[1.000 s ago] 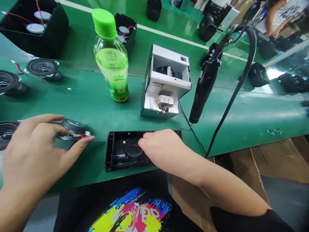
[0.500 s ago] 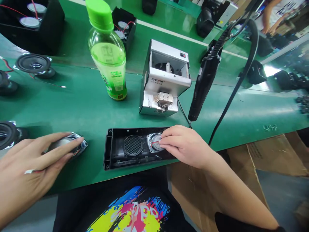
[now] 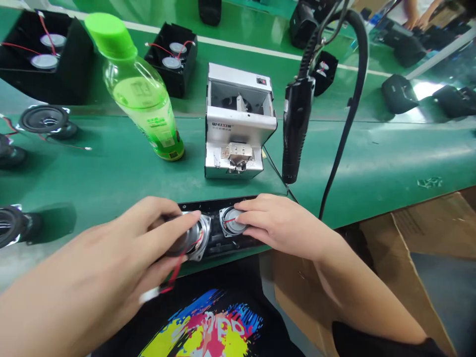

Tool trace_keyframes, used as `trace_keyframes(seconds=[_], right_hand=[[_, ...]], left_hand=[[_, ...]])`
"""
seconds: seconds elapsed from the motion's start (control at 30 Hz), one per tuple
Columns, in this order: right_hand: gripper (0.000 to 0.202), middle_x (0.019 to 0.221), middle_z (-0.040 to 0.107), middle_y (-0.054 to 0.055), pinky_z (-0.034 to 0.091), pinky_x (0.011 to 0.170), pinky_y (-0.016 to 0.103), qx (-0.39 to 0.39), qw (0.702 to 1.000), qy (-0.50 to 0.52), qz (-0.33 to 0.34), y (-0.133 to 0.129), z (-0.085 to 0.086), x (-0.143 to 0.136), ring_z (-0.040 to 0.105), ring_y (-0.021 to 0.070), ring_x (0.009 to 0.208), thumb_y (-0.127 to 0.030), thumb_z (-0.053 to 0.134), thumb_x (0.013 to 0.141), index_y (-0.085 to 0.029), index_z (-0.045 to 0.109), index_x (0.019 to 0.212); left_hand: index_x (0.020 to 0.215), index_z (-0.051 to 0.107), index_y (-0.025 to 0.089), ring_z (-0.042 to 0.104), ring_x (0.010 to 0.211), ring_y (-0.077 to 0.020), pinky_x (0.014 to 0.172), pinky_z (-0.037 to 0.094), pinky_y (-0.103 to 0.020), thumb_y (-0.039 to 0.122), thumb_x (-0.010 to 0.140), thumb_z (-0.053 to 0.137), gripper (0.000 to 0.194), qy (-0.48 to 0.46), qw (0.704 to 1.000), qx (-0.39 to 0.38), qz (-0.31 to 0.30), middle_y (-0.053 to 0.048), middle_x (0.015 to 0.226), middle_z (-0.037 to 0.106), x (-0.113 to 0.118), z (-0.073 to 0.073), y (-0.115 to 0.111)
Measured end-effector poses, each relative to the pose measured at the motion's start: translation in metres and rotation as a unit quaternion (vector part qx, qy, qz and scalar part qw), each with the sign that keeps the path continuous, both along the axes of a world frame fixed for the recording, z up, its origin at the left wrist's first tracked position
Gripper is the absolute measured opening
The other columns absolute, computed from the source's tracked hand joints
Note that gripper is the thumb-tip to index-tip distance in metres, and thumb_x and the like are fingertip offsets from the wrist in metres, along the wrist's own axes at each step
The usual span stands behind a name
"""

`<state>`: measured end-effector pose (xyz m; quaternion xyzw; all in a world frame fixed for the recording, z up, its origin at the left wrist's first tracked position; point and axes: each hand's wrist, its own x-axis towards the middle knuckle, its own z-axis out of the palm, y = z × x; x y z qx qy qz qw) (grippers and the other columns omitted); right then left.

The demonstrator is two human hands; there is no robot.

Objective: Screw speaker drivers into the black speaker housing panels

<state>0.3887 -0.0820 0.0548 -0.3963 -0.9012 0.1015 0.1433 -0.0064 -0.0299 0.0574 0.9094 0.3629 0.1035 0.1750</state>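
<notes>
My left hand (image 3: 145, 248) is closed round a round speaker driver (image 3: 195, 240) with a square metal frame, tilted above the left end of a black speaker housing (image 3: 219, 245). Red and black wires with a white plug (image 3: 150, 295) dangle from that driver. A second speaker driver (image 3: 232, 221) sits magnet side up in the housing's other opening. On its edge rest the fingers of my right hand (image 3: 267, 218), gripping it. The housing's left grille is hidden behind my left hand and the driver.
Behind the housing stands a silver screw feeder (image 3: 240, 124), with a black electric screwdriver (image 3: 296, 131) hanging beside it. A green drink bottle (image 3: 145, 99) stands left of the feeder. More speaker drivers (image 3: 44, 119) lie at left; open black boxes (image 3: 171, 62) stand further back. A co-worker's hands show far right.
My left hand has lifted its driver from the table and carried it right, over the housing. My right hand remains on the other driver. The view has shifted slightly.
</notes>
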Motion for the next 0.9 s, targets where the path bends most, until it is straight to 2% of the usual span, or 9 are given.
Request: trace_keyframes(seconds=[0.03,0.1,0.2,0.4,0.47,0.63,0.9], right_hand=[[0.011,0.143,0.1,0.018,0.082,0.107,0.048,0.0,1.0,0.0,0.0,0.001,0.0,0.0,0.098,0.0329,0.12,-0.023,0.088,0.121,-0.016,0.096,0.125],[0.011,0.141,0.101,0.016,0.081,0.107,0.046,-0.001,1.0,0.002,0.001,0.003,0.001,0.0,0.097,0.0314,0.119,-0.024,0.087,0.122,-0.018,0.095,0.124],[0.009,0.143,0.101,0.014,0.079,0.108,0.046,-0.007,1.0,0.0,0.008,0.005,0.002,0.001,0.096,0.0309,0.121,-0.024,0.089,0.121,-0.018,0.094,0.127],[0.008,0.146,0.1,0.013,0.077,0.099,0.047,-0.033,0.999,-0.022,0.017,0.005,0.002,0.002,0.093,0.0317,0.118,-0.023,0.09,0.121,-0.018,0.091,0.127],[0.008,0.146,0.099,0.012,0.077,0.099,0.047,-0.031,0.999,-0.02,0.018,0.005,0.001,0.002,0.092,0.0303,0.116,-0.025,0.087,0.123,-0.018,0.09,0.126],[0.009,0.143,0.099,0.011,0.076,0.1,0.046,-0.015,1.0,-0.007,0.025,0.006,0.001,0.003,0.091,0.0296,0.114,-0.025,0.084,0.125,-0.018,0.09,0.124],[0.012,0.145,0.099,0.009,0.075,0.098,0.049,-0.043,0.997,-0.051,0.026,0.005,0.004,0.003,0.09,0.0314,0.116,-0.027,0.084,0.125,-0.019,0.092,0.128]], left_hand=[[0.165,0.078,0.04,0.083,0.095,-0.0224,0.073,0.059,-0.033,0.045,0.13,0.054,0.043,0.006,0.999,0.027,-0.029,-0.006,0.145,0.08,0.016,-0.002,0.001],[0.157,0.081,0.035,0.077,0.083,-0.0235,0.07,0.054,-0.038,0.037,0.126,0.056,0.039,0.014,0.994,0.07,-0.078,-0.006,0.128,0.081,0.037,-0.008,0.004],[0.148,0.085,0.032,0.077,0.088,-0.0293,0.075,0.052,-0.044,0.028,0.119,0.062,0.037,0.022,0.989,0.102,-0.1,-0.008,0.117,0.082,0.049,-0.017,0.008],[0.129,0.09,0.03,0.074,0.09,-0.036,0.084,0.046,-0.053,0.03,0.117,0.062,0.03,0.1,0.978,0.15,-0.108,-0.014,0.117,0.084,0.044,-0.024,0.007],[0.133,0.09,0.031,0.076,0.093,-0.036,0.086,0.046,-0.053,0.03,0.115,0.064,0.031,0.095,0.98,0.142,-0.106,-0.014,0.121,0.085,0.042,-0.026,0.007],[0.161,0.084,0.028,0.078,0.101,-0.0385,0.094,0.049,-0.056,0.036,0.121,0.062,0.046,0.091,0.982,0.134,-0.095,-0.016,0.132,0.086,0.037,-0.03,0.004],[0.147,0.085,0.026,0.079,0.096,-0.0379,0.09,0.049,-0.055,0.033,0.121,0.057,0.039,0.086,0.974,0.174,-0.117,-0.016,0.124,0.088,0.046,-0.028,0.005]])
